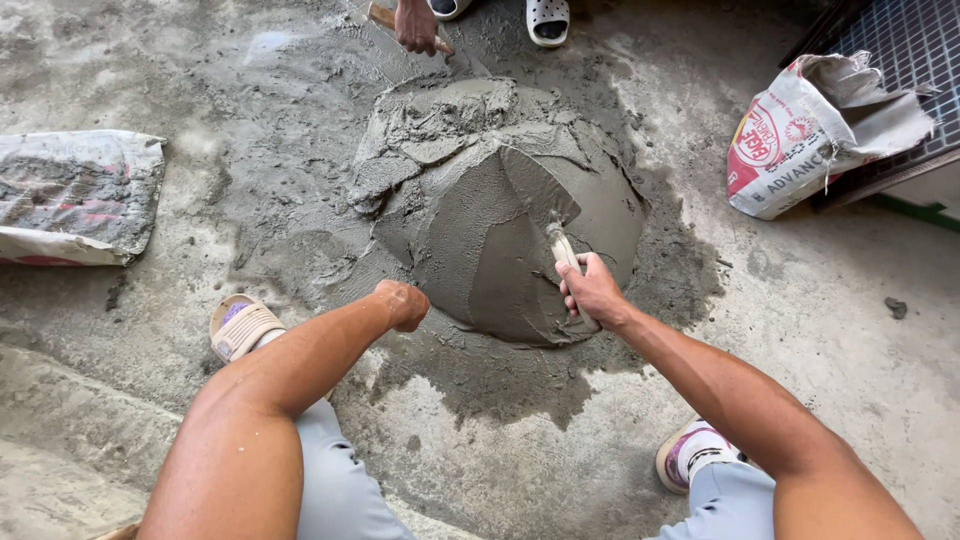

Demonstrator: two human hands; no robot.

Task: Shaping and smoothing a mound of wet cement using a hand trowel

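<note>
- Dead centre of the frame sits a big mound of wet grey mortar (480, 190) on a rough concrete floor (850, 330), smoothed into flat facets on its near side and lumpier toward the top.
- The right hand (592, 290) is wrapped tight around the handle of a trowel (545, 200), just right of centre. The trowel blade lies flat against the slope of the mound, pretty well coated in the same grey mix.
- The left hand (405, 304) is curled into a loose fist at the lower-left edge of the mound, wrist bent, with nothing visible in it. It looks to be touching or just beside the wet edge, can't tell which.
- Both forearms come in from the bottom of the frame, with light grey trouser knees under them.
- A tan slide sandal (238, 326) shows at lower left, and another sandal with a white sock (690, 452) at lower right.
- Top centre: another person's hand (415, 26) grips a wooden-handled tool (385, 16) at the far edge of the mound, with their white clogs (548, 18) just beside it.
- Upper right: an open, crumpled cement sack (810, 130), white with red print, slumped against a dark grille (915, 50).
- Left edge: a flattened, dust-caked sack (75, 195) lying on the floor, well apart from the mound.
- Dark damp patches ring the mound, widest on its near and right sides.
</note>
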